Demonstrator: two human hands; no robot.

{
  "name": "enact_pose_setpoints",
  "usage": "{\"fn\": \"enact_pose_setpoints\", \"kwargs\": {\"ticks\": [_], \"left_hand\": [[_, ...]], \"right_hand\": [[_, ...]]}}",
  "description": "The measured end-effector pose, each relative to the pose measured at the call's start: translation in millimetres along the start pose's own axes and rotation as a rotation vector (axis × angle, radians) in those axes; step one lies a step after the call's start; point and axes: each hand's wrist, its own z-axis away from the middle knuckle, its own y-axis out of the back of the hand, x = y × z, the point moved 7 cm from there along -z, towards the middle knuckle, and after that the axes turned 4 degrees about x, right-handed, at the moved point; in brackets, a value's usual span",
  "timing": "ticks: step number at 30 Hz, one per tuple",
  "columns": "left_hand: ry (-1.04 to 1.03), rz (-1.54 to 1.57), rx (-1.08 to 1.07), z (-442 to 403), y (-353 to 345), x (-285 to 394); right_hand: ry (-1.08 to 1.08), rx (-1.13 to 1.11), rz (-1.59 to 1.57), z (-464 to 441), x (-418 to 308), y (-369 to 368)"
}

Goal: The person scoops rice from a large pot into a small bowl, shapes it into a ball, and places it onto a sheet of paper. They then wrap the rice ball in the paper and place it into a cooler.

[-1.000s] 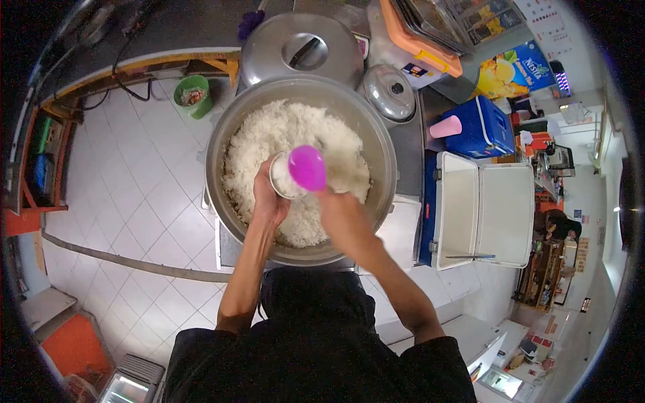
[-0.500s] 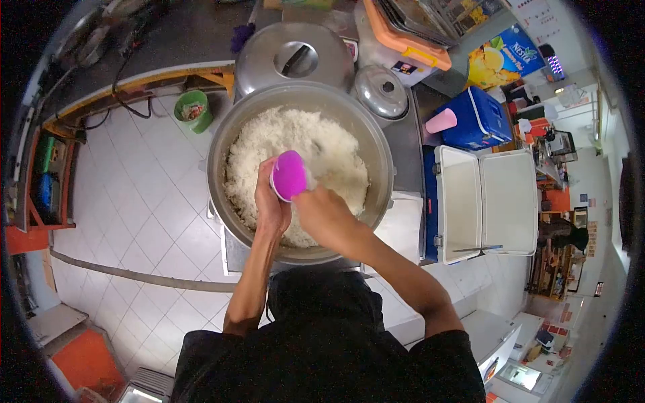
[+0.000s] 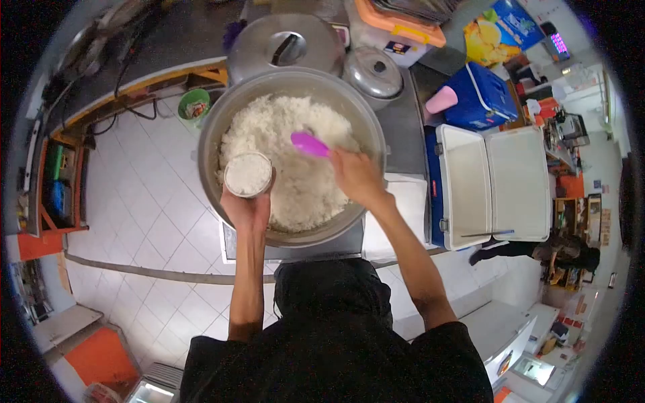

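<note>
Left grip (image 3: pixel 250 209) holds rice-filled cup (image 3: pixel 248 174); right grip (image 3: pixel 359 176), purple spoon (image 3: pixel 310 144).

The head camera looks down from above the pot (image 3: pixel 375 144).

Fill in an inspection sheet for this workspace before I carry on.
Surface: dark counter, partly visible right of the open pot.
Job's things: rice in the open pot; purple spoon above it; cup filled with rice, over the pot's left side.
Clutter: large lidded pot, small lidded pot, orange-lidded box.
Hands: left hand holds the cup; right hand grips the purple spoon.
Cables: dark cord or hose at left.
Surroundings: open cooler and another person at right; green bucket at left.
</note>
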Motion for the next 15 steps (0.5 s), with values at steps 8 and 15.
{"fn": "enact_pose_setpoints", "kwargs": {"ticks": [8, 15], "left_hand": [[-0.703, -1.162, -0.197, 149, -73, -109], [-0.496, -1.495, -0.814, 142, 34, -300]], "right_hand": [[-0.698, 0.066, -2.105, 146, 79, -7], [-0.753, 0.195, -1.940, 237, 270, 22]]}}
